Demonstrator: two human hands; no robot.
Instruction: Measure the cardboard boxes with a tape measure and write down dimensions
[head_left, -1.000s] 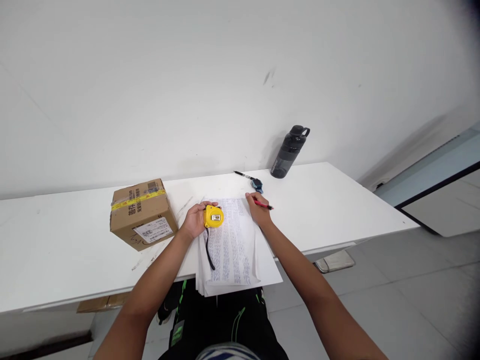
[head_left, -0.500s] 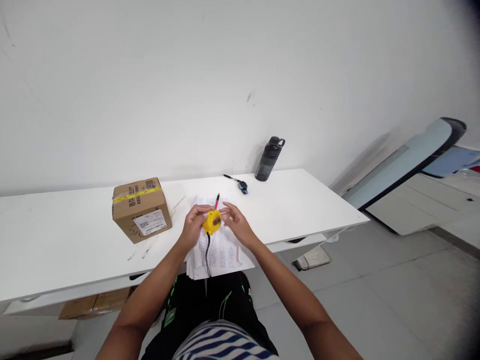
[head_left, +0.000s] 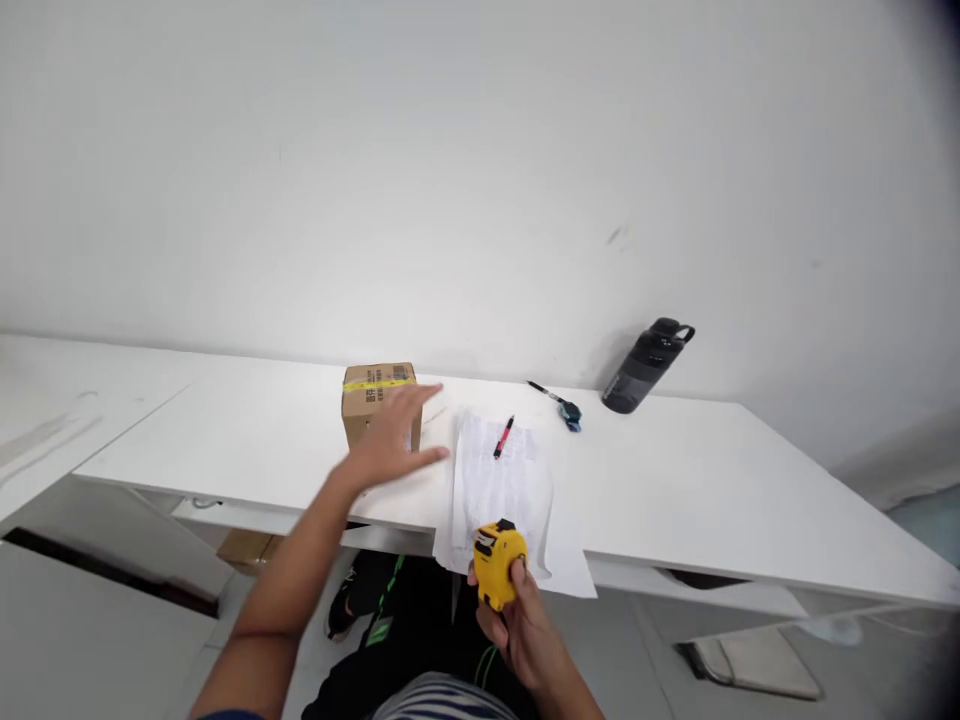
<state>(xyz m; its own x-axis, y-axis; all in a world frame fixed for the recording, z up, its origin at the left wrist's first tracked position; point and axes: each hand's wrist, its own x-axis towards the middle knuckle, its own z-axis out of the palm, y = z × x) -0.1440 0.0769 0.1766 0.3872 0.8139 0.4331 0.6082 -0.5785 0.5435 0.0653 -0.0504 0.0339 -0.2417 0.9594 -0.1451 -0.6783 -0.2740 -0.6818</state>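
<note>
- yellow tape measure (head_left: 499, 563): in the right hand (head_left: 517, 608), overlapping the near part of the papers in this view. no drawn-out blade seen.
- right hand: closed around the case, thumb on its right side, other fingers at left and beneath. the hold appears chosen for a secure grasp with the top left uncovered.
- left hand (head_left: 390, 437): holding nothing, fingers spread and thumb apart; to the left of the tape measure, farther from the body, well apart from it.
- cardboard box (head_left: 360, 410): partly hidden behind the left hand; contact cannot be determined. it stands left of the papers, presumably for easy reach.
- papers (head_left: 487, 485): near sheets overhang the worktop (head_left: 675, 480), likely kept close to the person for convenience.
- red pen (head_left: 504, 438): lying on the papers, apparently laid there to leave the hands free.
- black pen (head_left: 545, 391), watch-like item (head_left: 570, 415) and dark bottle (head_left: 646, 366): toward the wall, the bottle farthest right; probably set back to keep the front unobstructed.
</note>
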